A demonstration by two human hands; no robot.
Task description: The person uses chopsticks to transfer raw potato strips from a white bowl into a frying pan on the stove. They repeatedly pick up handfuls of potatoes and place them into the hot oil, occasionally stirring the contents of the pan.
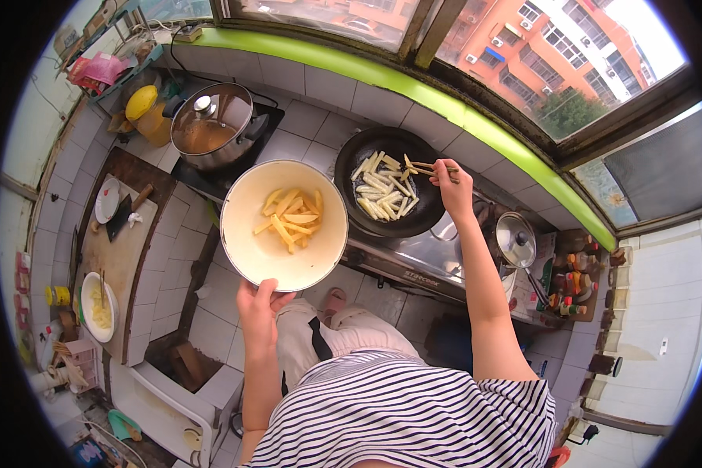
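My left hand [263, 310] grips the near rim of a cream enamel bowl [251, 257], held up beside the stove. Several yellow potato strips [292, 219] are heaped in the bowl. In my right hand [453, 187] is a pair of wooden chopsticks [424, 168], over the right side of a dark wok [424, 213]. A strip or two of potato [408, 167] appears at the chopstick tips; whether it is pinched I cannot tell. Paler potato strips [383, 190] lie in bubbling oil in the wok.
The wok sits on a steel gas stove [421, 257]. A lidded steel pot [210, 126] stands on a black cooktop [269, 120] at back left. On the left, a cutting board [117, 251] bears a cleaver [119, 219] and a white bowl [88, 301]. Seasoning bottles [576, 281] stand at right.
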